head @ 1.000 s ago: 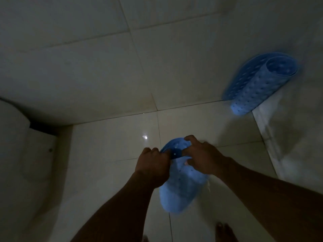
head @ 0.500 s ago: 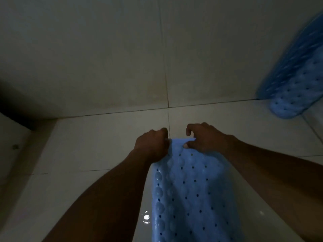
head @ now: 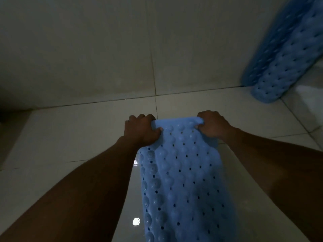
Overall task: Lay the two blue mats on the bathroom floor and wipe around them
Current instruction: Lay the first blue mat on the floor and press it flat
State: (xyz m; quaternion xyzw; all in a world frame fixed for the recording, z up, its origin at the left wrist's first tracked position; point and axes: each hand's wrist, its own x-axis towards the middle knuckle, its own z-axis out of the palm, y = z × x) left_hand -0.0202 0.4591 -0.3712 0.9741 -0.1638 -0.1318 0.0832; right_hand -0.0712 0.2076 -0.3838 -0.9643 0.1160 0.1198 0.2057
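- The picture is dim w/ soft focus, so on the near mat (head: 183, 172) only rows of round bumps and small dark holes can be read
- The near mat runs out of the bottom edge, so its near end is cut off; I cannot tell if that part lies on the floor (head: 70, 137) or hangs above it
- The fingertips of the left hand (head: 142, 131) are hidden behind the far left corner of this mat; the fingers curl over the edge and the thumb lies on top, so the hand grips the corner
- The right hand (head: 212, 124) grips the far right corner the same way, w/ the thumb tip visible on top and the other fingers curled and partly hidden
- Both forearms (head: 97, 180) enter from the bottom corners and are cut off by the frame
- The 2nd mat (head: 286, 63), at upper right, is blurred, and its top and right side are cut off; it leans on the wall (head: 87, 49) w/ its lower end on the floor, well apart from the near mat; rolled or folded, I cannot tell
- At the left edge, approx. mid-height, there is a dark patch (head: 7, 110) that I cannot make out
- The floor has large, pale, glossy tiles w/ thin dark joints, and 1 bright spot (head: 136, 221) of reflected light shows just left of the near mat
- The wall has the same pale tiles, w/ 1 vertical joint above the hands
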